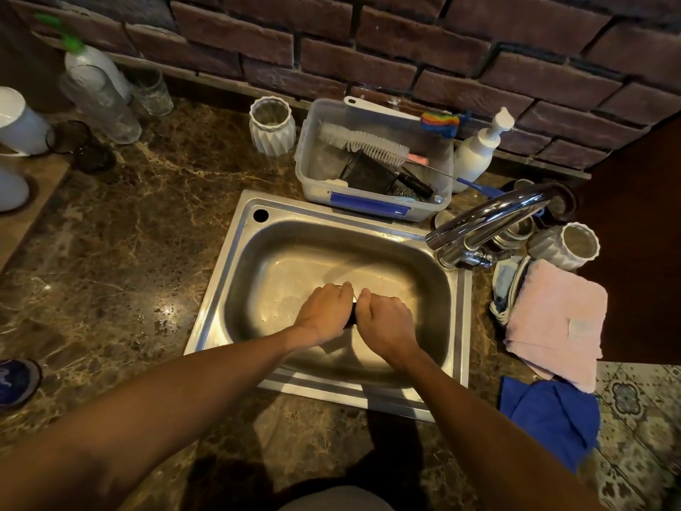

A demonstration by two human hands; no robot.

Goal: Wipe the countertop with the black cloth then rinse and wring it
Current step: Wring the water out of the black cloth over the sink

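Both my hands are over the steel sink (438,319), fists side by side. My left hand (326,311) and my right hand (387,320) are each closed around the black cloth (353,314), of which only a narrow dark strip shows between them. The rest of the cloth is hidden inside my fists. The chrome faucet (486,219) arches over the sink's right rim; no water stream is visible. The brown marble countertop (121,252) spreads to the left and in front of the sink.
Behind the sink stands a clear plastic tub (317,171) holding brushes, with a white ribbed cup (272,125) and a pump bottle (479,149) beside it. A pink towel (556,322) and a blue cloth (552,414) lie at the right. Bottles and glasses (99,97) stand far left.
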